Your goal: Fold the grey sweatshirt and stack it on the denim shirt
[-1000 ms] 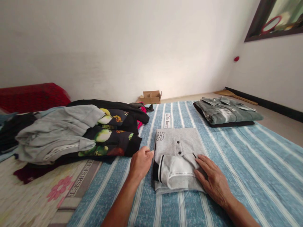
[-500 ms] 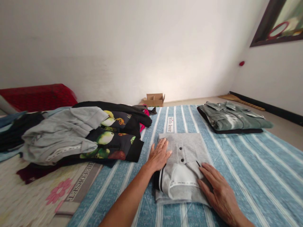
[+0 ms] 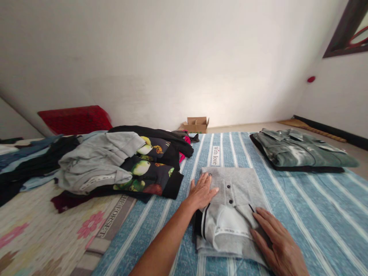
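Note:
A folded grey polo shirt (image 3: 238, 191) with dark buttons and a striped collar lies on the blue striped sheet (image 3: 310, 214) in front of me. My left hand (image 3: 202, 191) rests flat on the shirt's upper left part, fingers stretched out. My right hand (image 3: 277, 245) lies flat on the shirt's lower right corner by the collar, fingers spread. Neither hand holds anything.
A loose heap of clothes (image 3: 115, 163), grey, black and fruit-printed, lies to the left. A folded green-grey shirt (image 3: 299, 153) sits at the far right on the sheet. A floral cover (image 3: 57, 234) lies lower left, a red cushion (image 3: 74, 119) and a cardboard box (image 3: 197, 124) near the wall.
My left hand moved from the sheet beside the shirt onto the shirt's upper left part and flattened. My right hand stayed on the lower right corner. The view turned left.

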Demonstrator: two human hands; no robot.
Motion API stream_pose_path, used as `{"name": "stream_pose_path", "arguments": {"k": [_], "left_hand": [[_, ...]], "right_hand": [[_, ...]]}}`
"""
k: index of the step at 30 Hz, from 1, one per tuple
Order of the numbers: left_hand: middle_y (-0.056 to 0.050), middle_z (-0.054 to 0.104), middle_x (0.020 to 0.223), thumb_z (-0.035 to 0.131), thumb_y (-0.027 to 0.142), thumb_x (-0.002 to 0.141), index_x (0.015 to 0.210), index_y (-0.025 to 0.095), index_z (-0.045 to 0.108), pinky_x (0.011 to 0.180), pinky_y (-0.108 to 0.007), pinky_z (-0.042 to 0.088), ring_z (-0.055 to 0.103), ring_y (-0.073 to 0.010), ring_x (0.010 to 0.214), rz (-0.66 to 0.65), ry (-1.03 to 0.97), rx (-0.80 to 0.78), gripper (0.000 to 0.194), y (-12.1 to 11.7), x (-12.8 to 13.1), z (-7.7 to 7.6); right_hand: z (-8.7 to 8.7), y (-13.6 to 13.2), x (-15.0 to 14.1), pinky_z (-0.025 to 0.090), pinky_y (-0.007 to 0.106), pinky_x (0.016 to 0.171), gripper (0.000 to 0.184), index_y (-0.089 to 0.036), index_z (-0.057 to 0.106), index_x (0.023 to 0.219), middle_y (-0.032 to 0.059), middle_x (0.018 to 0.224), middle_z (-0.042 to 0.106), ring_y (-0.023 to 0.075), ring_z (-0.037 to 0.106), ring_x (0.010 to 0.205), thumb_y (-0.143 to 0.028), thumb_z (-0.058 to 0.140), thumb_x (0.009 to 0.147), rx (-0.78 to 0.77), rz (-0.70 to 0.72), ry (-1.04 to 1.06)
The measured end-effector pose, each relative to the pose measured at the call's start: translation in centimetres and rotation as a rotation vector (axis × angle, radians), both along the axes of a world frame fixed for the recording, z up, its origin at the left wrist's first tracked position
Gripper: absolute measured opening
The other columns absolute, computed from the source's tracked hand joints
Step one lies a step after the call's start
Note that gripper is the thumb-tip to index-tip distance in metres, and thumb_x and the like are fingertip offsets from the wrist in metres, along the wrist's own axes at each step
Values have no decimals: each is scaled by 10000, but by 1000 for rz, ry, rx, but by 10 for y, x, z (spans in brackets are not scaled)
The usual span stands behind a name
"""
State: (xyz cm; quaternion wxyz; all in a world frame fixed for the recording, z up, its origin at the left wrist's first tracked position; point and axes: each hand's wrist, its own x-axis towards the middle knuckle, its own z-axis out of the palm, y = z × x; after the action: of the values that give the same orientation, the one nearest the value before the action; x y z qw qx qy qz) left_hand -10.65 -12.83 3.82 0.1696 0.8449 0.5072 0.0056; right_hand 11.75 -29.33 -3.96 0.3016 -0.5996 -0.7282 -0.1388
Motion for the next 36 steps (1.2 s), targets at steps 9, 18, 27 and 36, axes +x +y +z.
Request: {"name": "stream_pose_path", "arguments": {"k": [9,18,27,36], "left_hand": [[-169,129,1549,272,539,914,1419,89,304,1138,-508,74,66,-259,1430,-187,-70,40,677,8,55,21],[-120,12,1565,181,666,872,1481,106,150,1128,-535,-12,-55,-239,1432,-207,-54,-34,828,17,58,-8],[-150,215,1533,323,579,893,1406,112,332,1139,-496,117,128,-255,1422,-147,-210,6,693,17,55,-1],[-104,608,1226,506,339,804,1099,151,613,1011,-339,403,541,-233,1150,237,-714,167,365,-73,-11,40]], "right_hand": [[3,2,-2,595,376,774,431,-164,599,1131,118,1171,651,264,633,1053,-486,414,914,95,6,-39],[1,4,3,601,378,731,460,-148,588,1137,132,1151,656,269,649,1018,-503,394,916,141,55,-74],[-11,4,5,579,389,816,452,-174,603,1148,111,1213,627,273,613,1086,-509,447,889,69,62,26],[3,-1,-4,495,444,963,393,-175,623,1158,104,1267,591,271,537,1188,-429,487,889,-112,-9,156]]}}
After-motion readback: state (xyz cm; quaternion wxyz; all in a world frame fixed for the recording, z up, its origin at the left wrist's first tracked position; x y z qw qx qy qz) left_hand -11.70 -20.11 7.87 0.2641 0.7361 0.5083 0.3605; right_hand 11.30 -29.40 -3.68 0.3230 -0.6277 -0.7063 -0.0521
